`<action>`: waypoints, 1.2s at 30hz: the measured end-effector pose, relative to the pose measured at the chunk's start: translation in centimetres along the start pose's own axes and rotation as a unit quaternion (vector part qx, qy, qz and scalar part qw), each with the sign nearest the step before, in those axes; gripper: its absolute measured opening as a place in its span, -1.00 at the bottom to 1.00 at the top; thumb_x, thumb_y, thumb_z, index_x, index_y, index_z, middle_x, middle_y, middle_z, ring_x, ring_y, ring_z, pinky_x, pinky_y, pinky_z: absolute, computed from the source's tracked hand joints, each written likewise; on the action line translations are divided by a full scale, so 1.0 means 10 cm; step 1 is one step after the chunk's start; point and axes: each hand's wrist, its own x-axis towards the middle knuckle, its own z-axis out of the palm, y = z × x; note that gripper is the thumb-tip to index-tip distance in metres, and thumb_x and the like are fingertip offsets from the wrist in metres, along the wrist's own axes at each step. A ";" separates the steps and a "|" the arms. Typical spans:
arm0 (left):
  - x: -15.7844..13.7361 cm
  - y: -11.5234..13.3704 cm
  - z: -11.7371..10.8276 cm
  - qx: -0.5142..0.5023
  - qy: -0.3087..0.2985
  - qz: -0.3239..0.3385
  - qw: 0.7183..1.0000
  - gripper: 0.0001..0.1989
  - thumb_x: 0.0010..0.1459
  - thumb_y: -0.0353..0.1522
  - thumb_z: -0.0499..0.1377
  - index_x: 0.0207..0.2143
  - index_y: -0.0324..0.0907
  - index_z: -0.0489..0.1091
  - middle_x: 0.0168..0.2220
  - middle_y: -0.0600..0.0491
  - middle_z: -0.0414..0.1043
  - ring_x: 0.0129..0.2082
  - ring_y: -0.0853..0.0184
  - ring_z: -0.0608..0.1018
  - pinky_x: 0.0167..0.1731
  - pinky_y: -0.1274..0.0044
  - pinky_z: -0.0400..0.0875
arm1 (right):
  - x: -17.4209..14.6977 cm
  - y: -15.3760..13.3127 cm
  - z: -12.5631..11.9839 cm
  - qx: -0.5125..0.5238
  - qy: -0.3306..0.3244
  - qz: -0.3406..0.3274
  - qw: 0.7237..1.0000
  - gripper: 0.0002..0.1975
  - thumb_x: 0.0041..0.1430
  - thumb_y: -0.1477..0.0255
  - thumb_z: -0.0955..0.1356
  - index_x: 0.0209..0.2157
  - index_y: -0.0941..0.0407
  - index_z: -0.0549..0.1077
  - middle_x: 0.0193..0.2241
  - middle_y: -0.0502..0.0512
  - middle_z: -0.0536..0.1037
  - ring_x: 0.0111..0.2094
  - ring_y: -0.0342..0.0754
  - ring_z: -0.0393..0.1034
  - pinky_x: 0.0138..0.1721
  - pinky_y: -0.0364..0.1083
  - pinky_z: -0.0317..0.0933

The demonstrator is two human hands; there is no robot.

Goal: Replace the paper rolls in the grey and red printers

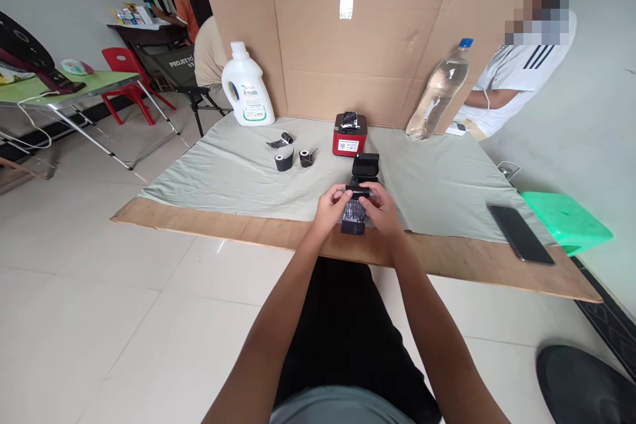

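Near the table's front edge, my left hand (332, 207) and my right hand (380, 207) pinch the two ends of a small black roll (356, 191). Its loose, shiny strip (353, 217) hangs down between them toward the wooden edge. Just behind the roll is a small black device (366, 164) with its lid up; my fingers and the roll hide its lower part. Further back sits a red and black box-shaped device (349, 136) with a white label on its front and a black piece on top.
Left of the devices lie small black rolls (284, 161), (307, 158) and a partly unwound one (287, 138). A white jug (248, 89) and a water bottle (440, 89) lean near the cardboard screen (348, 59). A phone (519, 234) lies at right, near a person (527, 63).
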 end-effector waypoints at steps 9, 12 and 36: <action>-0.03 0.02 -0.02 -0.017 -0.047 0.020 0.999 -0.51 0.10 -0.13 0.39 0.02 -0.16 0.48 -0.27 0.05 0.55 -0.25 0.33 0.57 -0.20 0.53 0.44 | -0.07 0.05 0.03 -0.031 0.029 -0.002 0.999 -0.65 0.28 0.22 0.39 0.06 0.00 0.43 -0.13 0.08 0.54 -0.50 -0.15 0.36 -0.50 -0.10 0.31; -0.03 0.00 -0.03 -0.015 -0.046 0.008 0.999 -0.48 0.12 -0.11 0.38 0.06 -0.17 0.48 -0.20 0.01 0.60 -0.19 0.29 0.60 -0.13 0.50 0.47 | -0.08 0.09 0.03 -0.035 0.042 -0.020 0.998 -0.68 0.27 0.23 0.39 0.02 0.02 0.45 -0.12 0.09 0.55 -0.43 -0.12 0.41 -0.47 -0.10 0.34; -0.06 -0.01 -0.03 0.104 -0.089 0.018 0.990 -0.58 0.18 -0.02 0.24 -0.39 -0.23 0.45 -0.57 0.18 0.18 -0.52 0.46 0.20 -0.49 0.59 0.09 | -0.09 0.09 0.02 -0.069 0.074 -0.016 0.995 -0.66 0.38 0.04 0.25 -0.08 0.01 0.38 -0.54 -0.08 0.36 -0.57 -0.10 0.25 -0.49 -0.08 0.16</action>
